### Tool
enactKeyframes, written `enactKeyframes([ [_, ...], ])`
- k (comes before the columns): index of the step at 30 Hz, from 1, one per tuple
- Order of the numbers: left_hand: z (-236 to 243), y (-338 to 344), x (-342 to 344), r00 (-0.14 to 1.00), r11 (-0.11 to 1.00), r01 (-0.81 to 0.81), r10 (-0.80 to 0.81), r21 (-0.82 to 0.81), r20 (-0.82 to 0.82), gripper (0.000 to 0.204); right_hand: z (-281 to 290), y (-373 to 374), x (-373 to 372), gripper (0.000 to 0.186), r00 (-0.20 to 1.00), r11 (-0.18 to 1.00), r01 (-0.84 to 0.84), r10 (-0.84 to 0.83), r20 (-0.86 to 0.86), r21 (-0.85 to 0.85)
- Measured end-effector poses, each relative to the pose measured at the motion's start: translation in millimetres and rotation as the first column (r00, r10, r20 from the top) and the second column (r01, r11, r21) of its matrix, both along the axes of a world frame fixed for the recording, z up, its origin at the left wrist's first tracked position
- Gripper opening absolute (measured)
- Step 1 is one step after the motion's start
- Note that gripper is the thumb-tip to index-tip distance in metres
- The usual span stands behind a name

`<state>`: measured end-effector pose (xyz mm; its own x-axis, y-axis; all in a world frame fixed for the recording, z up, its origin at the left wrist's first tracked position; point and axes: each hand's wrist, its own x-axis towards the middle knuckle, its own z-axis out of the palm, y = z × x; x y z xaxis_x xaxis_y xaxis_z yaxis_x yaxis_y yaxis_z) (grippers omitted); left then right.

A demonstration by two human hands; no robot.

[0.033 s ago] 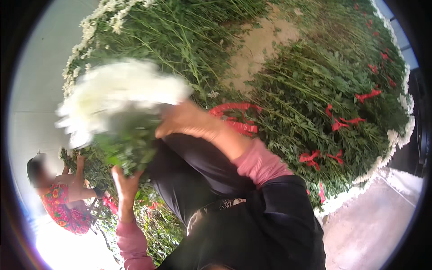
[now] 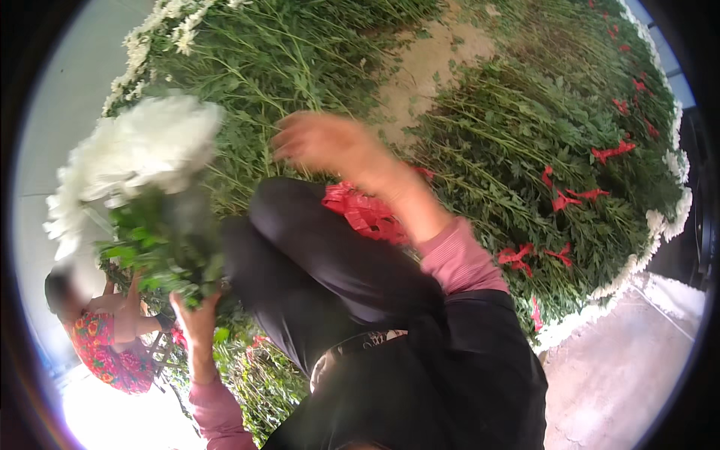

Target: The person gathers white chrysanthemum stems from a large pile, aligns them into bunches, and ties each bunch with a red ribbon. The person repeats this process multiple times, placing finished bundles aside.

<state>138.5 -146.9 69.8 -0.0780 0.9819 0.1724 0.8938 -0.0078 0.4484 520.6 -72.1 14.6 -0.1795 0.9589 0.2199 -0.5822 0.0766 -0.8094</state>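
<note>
My left hand [image 2: 196, 313] is closed round the leafy stems of a bunch of white chrysanthemums [image 2: 146, 146], held upright beside my knees at the left. The big white heads sit on top and are a little blurred. My right hand [image 2: 326, 146] is apart from the bunch, above my knee, over the cut stems; nothing shows in it, and its slightly blurred fingers reach out toward the left. Red plastic ribbon [image 2: 364, 214] lies in loops just beyond my thigh, below my right forearm.
Long green flower stems [image 2: 517, 142] lie in a wide ring, white blooms along its outer edge. Several bundles carry red ties [image 2: 613, 153]. A brown patch of floor [image 2: 435, 67] shows between the stems. At the left a person [image 2: 109, 337] in a red floral garment sits handling stems.
The bunch has moved left and slightly down in my left hand. My right hand has come away from it and up. More of the red ribbon's loops show beside my thigh.
</note>
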Motion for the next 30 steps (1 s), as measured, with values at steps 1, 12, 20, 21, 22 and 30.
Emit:
enactKeyframes([
  [1,17.5,2.1,6.0,0.969,0.988,0.051,-0.013,-0.148,0.248,0.024,-13.1,-0.3,39.5,0.048,0.982,0.991,0.126,-0.119,0.148,-0.042],
  [12,-8.4,19.0,3.9,0.61,0.826,-0.154,0.511,-0.543,0.605,0.009,-295.6,-71.2,109.3,0.028,-0.17,0.927,0.297,-0.187,0.968,0.231],
  [20,-3.0,36.5,17.9,0.628,0.786,-0.042,0.5,-0.616,0.596,0.004,-239.5,-8.8,122.2,0.02,-0.171,0.953,0.298,-0.011,0.985,0.062],
  [21,7.9,43.8,35.1,0.655,0.773,-0.016,0.487,-0.634,0.578,0.01,-192.9,2.1,121.3,0.021,-0.086,0.938,0.34,-0.038,0.996,0.065],
  [22,18.1,49.1,47.6,0.633,0.775,0.026,0.476,-0.631,0.611,0.013,-151.1,13.2,117.8,0.022,0.007,0.922,0.381,-0.075,0.997,0.067],
  [30,104.5,71.3,57.9,0.557,0.775,0.464,0.122,-0.43,0.821,0.034,47.4,77.2,28.0,0.013,0.159,0.737,0.018,-0.669,0.726,0.676],
])
